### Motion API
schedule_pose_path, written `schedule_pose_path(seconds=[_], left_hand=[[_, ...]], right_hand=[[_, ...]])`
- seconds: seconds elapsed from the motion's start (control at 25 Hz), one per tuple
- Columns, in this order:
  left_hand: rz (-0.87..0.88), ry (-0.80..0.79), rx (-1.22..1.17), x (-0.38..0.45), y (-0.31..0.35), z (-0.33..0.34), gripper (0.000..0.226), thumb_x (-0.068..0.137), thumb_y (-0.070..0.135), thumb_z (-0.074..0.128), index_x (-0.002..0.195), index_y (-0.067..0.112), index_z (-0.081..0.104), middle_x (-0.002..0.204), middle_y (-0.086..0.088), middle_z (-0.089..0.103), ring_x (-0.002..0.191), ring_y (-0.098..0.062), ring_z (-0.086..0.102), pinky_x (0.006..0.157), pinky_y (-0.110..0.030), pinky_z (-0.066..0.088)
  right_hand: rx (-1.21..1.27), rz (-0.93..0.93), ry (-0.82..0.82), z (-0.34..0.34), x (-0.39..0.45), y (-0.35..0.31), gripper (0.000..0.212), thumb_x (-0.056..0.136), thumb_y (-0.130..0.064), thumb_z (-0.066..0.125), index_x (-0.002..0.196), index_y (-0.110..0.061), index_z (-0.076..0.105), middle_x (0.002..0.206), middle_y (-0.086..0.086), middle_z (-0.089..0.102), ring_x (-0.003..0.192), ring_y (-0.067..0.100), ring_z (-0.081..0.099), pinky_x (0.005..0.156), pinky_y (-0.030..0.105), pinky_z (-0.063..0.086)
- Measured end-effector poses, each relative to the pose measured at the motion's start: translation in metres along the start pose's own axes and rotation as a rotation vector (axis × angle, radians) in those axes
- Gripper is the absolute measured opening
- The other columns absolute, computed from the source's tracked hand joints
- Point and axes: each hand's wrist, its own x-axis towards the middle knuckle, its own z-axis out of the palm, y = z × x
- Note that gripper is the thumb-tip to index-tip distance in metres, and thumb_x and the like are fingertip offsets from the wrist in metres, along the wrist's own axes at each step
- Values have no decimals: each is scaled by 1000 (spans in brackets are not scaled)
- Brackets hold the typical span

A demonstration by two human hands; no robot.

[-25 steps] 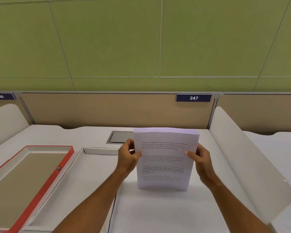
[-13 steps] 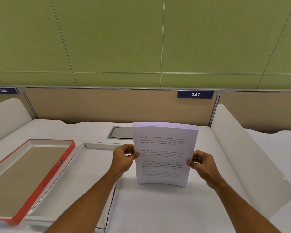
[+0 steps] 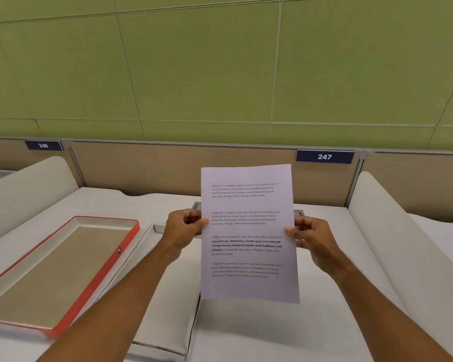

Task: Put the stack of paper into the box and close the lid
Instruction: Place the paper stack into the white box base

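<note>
1. While the stack of paper (image 3: 249, 233) is held upright above the middle of the white tabletop (image 3: 272, 333), bare surface lies open below it and toward the near edge.
2. Left of it, the shallow white box (image 3: 165, 304) lies open with nothing visible inside; the red-rimmed lid (image 3: 63, 270) rests upturned by the left edge.
3. Left hand (image 3: 183, 228) and right hand (image 3: 309, 239) each clamp a side edge of the stack, thumbs on the printed face.
</note>
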Motion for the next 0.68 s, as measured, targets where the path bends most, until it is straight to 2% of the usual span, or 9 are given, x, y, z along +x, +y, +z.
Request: schedule_pose_path(seconds=[0.12,0.28,0.36,0.48,0.56,0.64,0.68], left_hand=[[-55,8,11,13,-6,-39,22,83,1,71,104,-5,68,96,-14,75,78,-23,74,63,-25,62],[-158,-9,21,43,-23,-99,27,81,-1,72,106,-9,66,101,-18,73,83,-28,73,65,-29,61],[-224,-21,34,55,-34,-117,28,80,-1,74,105,-9,65,101,-18,74,83,-29,74,67,-31,60],[-328,-45,87,75,-59,-149,22,79,-1,74,97,-13,67,93,-17,77,75,-25,77,64,-31,61],[-392,-31,120,84,-74,-163,16,78,-3,75,86,-13,65,87,-15,78,68,-22,77,61,-31,61],[-440,15,148,88,-85,-170,18,76,-6,75,74,1,58,84,-14,75,67,-24,76,65,-38,63],[-462,29,167,90,-89,-173,31,76,-7,74,71,12,50,84,-13,73,70,-26,75,68,-41,63]], right_hand=[[7,55,15,39,9,3,13,83,1,71,96,3,71,83,11,73,74,21,73,59,26,58],[-21,132,28,107,19,19,5,85,-3,69,88,-3,74,79,5,79,71,19,74,58,26,57],[-53,190,57,132,20,28,7,86,-5,69,87,-1,75,84,8,80,71,21,74,58,25,56],[-98,306,129,174,25,45,9,85,-5,70,78,1,71,84,12,78,68,23,74,56,25,54],[-117,387,176,198,25,57,19,83,-3,71,66,-1,63,79,13,76,60,21,72,50,24,54],[-128,459,244,217,26,66,26,81,0,72,61,-3,56,75,14,73,57,22,71,48,24,54],[-135,492,262,225,26,71,23,81,1,72,63,-2,57,77,15,73,60,24,72,50,26,55]])
